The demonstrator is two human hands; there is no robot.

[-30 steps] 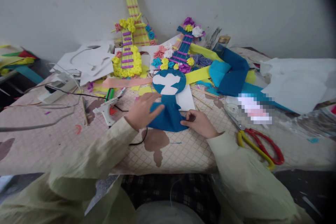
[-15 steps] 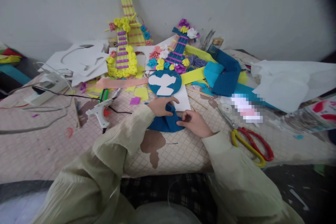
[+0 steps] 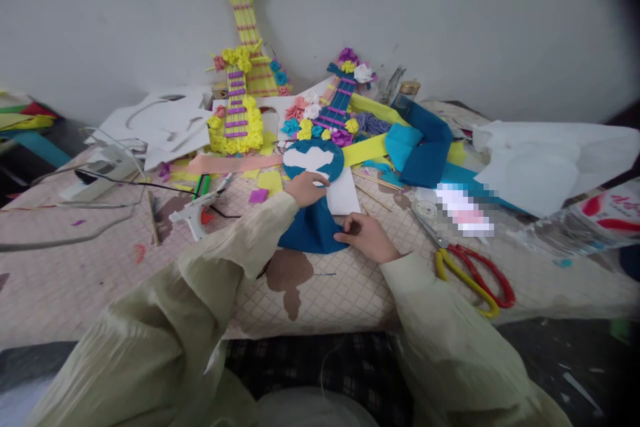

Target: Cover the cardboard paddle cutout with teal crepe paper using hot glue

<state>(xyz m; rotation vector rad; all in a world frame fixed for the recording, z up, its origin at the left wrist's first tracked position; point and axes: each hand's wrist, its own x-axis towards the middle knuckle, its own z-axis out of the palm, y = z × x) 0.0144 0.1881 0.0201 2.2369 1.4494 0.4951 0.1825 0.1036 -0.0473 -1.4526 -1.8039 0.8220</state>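
Observation:
A piece of dark blue crepe paper (image 3: 310, 230) lies in front of me, gathered in folds. At its upper edge is my left hand (image 3: 307, 188), fingers closed at the paper; the fingertips partly hide the hold. My right hand (image 3: 369, 236) pinches the paper's lower right edge between thumb and index finger. Just above my left hand sits a round blue piece with a white patch (image 3: 289, 159). Whether it joins the lower paper is hidden by my hand. A white sheet (image 3: 345, 195) lies beneath, to the right.
Left of my hands lies a white glue gun (image 3: 194, 217) with its black cord. Scissors (image 3: 465, 267) with red and yellow handles lie to the right. Paper-flower-decorated guitar shapes (image 3: 237, 110) stand at the back. A power strip (image 3: 103, 177) and a plastic bottle (image 3: 575, 227) flank the table.
My left hand has moved up toward the white-patched round piece, drawing the blue paper's upper part along. My right hand keeps its pinch at the edge. The view has shifted slightly.

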